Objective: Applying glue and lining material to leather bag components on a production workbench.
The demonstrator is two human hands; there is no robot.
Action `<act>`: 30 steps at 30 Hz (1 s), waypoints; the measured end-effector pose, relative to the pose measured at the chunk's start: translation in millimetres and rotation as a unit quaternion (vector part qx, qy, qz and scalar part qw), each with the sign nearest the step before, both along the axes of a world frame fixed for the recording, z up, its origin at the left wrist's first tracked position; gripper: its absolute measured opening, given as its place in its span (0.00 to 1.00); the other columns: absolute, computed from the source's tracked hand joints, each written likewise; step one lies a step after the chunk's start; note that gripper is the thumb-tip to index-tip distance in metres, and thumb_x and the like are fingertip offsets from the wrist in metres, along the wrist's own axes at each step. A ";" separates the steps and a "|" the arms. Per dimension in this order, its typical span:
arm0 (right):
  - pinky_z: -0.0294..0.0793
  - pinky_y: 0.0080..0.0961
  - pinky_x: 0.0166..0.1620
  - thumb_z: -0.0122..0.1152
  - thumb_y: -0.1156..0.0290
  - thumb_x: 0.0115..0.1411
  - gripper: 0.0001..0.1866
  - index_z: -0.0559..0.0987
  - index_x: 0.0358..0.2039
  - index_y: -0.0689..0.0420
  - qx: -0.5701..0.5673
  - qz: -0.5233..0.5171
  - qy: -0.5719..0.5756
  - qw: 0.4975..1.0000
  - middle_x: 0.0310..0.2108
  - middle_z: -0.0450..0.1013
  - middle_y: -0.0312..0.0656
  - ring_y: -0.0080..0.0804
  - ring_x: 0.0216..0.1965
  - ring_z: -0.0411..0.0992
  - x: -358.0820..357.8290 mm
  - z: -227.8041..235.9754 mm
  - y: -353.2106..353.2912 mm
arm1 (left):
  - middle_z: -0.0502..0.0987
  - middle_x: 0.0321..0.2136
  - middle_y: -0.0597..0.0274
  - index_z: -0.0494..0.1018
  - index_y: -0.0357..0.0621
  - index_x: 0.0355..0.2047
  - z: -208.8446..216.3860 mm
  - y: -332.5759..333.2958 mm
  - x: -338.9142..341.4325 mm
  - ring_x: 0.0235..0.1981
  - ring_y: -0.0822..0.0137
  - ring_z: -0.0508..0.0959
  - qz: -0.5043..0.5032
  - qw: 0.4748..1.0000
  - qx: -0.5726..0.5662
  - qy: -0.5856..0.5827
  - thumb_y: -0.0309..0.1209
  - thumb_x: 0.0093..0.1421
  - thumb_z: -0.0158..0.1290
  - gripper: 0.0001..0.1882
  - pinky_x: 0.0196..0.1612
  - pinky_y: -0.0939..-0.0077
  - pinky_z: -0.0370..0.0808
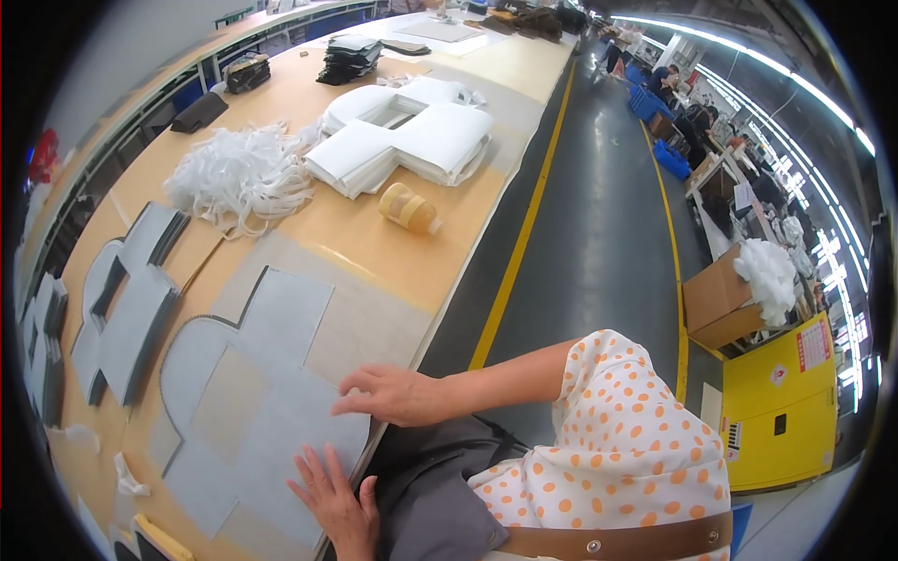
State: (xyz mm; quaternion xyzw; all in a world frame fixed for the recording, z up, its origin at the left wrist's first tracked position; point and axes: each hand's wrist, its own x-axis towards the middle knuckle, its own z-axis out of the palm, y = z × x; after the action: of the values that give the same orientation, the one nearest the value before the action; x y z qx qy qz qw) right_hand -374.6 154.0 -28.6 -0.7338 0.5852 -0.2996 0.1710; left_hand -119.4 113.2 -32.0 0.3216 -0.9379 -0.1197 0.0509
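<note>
A grey sheet piece [285,397] with a square cutout and a rounded lobe lies flat on the table by its near edge. Fingers spread, my left hand [341,505] rests palm down at its lower edge. My right hand [393,395] is over the edge nearest me, its fingers loosely bent and thumb apart, holding nothing; whether it touches the sheet I cannot tell. Beyond the sheet is a stack of similarly shaped grey pieces [140,323], with another grey stack [44,346] at the far left.
White cut pieces [412,131] are stacked up the table [374,266], near a bottle [409,208] on its side and a heap of white strips [241,178]. Black pieces [349,59] lie farther off. Across the aisle [589,234] stand a yellow cabinet [781,402], a cardboard box [720,297] and people working.
</note>
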 end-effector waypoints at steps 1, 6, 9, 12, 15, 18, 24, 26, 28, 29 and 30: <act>0.68 0.37 0.52 0.56 0.77 0.58 0.11 0.74 0.42 0.54 -0.115 0.038 0.094 0.988 0.56 0.66 0.40 0.38 0.51 0.70 -3.7 -2.9 -2.9 | 0.49 0.70 0.43 0.53 0.39 0.68 0.3 1.0 0.0 0.71 0.41 0.46 0.004 1.000 0.001 0.001 0.51 0.68 0.42 0.37 0.68 0.38 0.40; 0.66 0.35 0.53 0.58 0.74 0.59 0.06 0.74 0.37 0.51 -0.146 0.107 0.087 0.980 0.50 0.71 0.34 0.33 0.51 0.70 -4.8 -8.6 -16.8 | 0.54 0.68 0.44 0.53 0.37 0.68 3.0 -0.3 16.5 0.70 0.42 0.50 0.029 0.998 0.038 0.036 0.49 0.67 0.46 0.37 0.69 0.40 0.40; 0.70 0.33 0.49 0.58 0.73 0.59 0.04 0.74 0.35 0.51 -0.155 0.085 0.024 0.984 0.44 0.74 0.33 0.33 0.48 0.71 3.2 4.0 -33.6 | 0.73 0.55 0.44 0.66 0.48 0.62 13.8 -7.6 38.1 0.58 0.46 0.71 0.094 0.984 -0.015 0.150 0.33 0.60 0.60 0.30 0.64 0.46 0.61; 0.74 0.29 0.42 0.59 0.74 0.60 0.06 0.74 0.37 0.52 -0.186 0.053 -0.050 0.980 0.40 0.76 0.35 0.34 0.42 0.73 10.1 20.2 -46.8 | 0.77 0.50 0.45 0.75 0.44 0.55 24.4 -16.9 67.2 0.52 0.46 0.76 0.111 0.973 -0.045 0.197 0.26 0.62 0.56 0.19 0.56 0.55 0.70; 0.75 0.30 0.42 0.59 0.74 0.61 0.08 0.74 0.40 0.52 -0.130 0.045 -0.065 0.988 0.40 0.76 0.35 0.33 0.41 0.74 9.8 23.5 -53.7 | 0.80 0.44 0.47 0.79 0.42 0.49 24.0 -29.8 90.4 0.45 0.47 0.78 0.126 0.972 -0.065 0.187 0.24 0.61 0.56 0.15 0.50 0.58 0.73; 0.76 0.33 0.40 0.60 0.72 0.60 0.12 0.74 0.45 0.50 -0.157 0.046 -0.084 0.983 0.37 0.76 0.34 0.36 0.39 0.75 8.3 24.3 -57.9 | 0.81 0.40 0.48 0.80 0.40 0.45 24.7 -37.1 95.2 0.42 0.48 0.79 0.164 0.960 -0.059 0.219 0.22 0.60 0.56 0.13 0.47 0.60 0.74; 0.77 0.28 0.44 0.65 0.78 0.55 0.18 0.78 0.47 0.50 -0.005 0.078 -0.240 0.968 0.45 0.76 0.37 0.35 0.41 0.77 -5.7 6.8 -60.4 | 0.81 0.35 0.54 0.81 0.40 0.41 21.6 -45.0 91.1 0.36 0.62 0.80 0.278 0.914 0.094 0.279 0.25 0.64 0.55 0.08 0.42 0.64 0.75; 0.77 0.26 0.45 0.66 0.79 0.54 0.15 0.79 0.43 0.52 0.023 0.068 -0.280 0.957 0.47 0.76 0.39 0.34 0.41 0.76 -9.5 1.8 -62.3 | 0.81 0.37 0.56 0.80 0.40 0.44 12.4 -50.5 97.6 0.37 0.65 0.78 0.283 0.890 0.154 0.322 0.27 0.65 0.55 0.09 0.42 0.66 0.75; 0.76 0.27 0.44 0.66 0.78 0.55 0.15 0.79 0.44 0.53 0.004 0.085 -0.280 0.956 0.45 0.76 0.39 0.34 0.40 0.76 -9.1 -4.7 -63.8 | 0.80 0.39 0.58 0.78 0.41 0.47 3.0 -59.9 104.6 0.38 0.69 0.77 0.286 0.860 0.216 0.363 0.30 0.66 0.55 0.12 0.42 0.69 0.75; 0.76 0.27 0.44 0.66 0.76 0.56 0.14 0.79 0.44 0.53 -0.014 0.103 -0.280 0.954 0.44 0.77 0.40 0.34 0.39 0.76 -8.2 -6.9 -64.8 | 0.77 0.44 0.56 0.74 0.36 0.50 -1.1 -67.0 108.1 0.43 0.66 0.77 0.273 0.860 0.234 0.362 0.31 0.67 0.52 0.15 0.47 0.64 0.75; 0.76 0.27 0.44 0.66 0.76 0.56 0.14 0.79 0.44 0.53 -0.016 0.102 -0.280 0.954 0.44 0.77 0.40 0.34 0.39 0.76 -6.2 -7.3 -66.6 | 0.75 0.49 0.53 0.69 0.32 0.54 -6.1 -74.3 111.4 0.49 0.62 0.76 0.261 0.859 0.253 0.359 0.33 0.69 0.50 0.18 0.53 0.60 0.75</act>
State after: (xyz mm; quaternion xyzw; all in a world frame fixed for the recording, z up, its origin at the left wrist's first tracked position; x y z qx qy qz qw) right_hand -380.7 87.3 -35.9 -0.6788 0.4307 -0.4833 0.3466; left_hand -7.9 39.0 -38.1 0.4914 -0.6732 -0.4425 0.3308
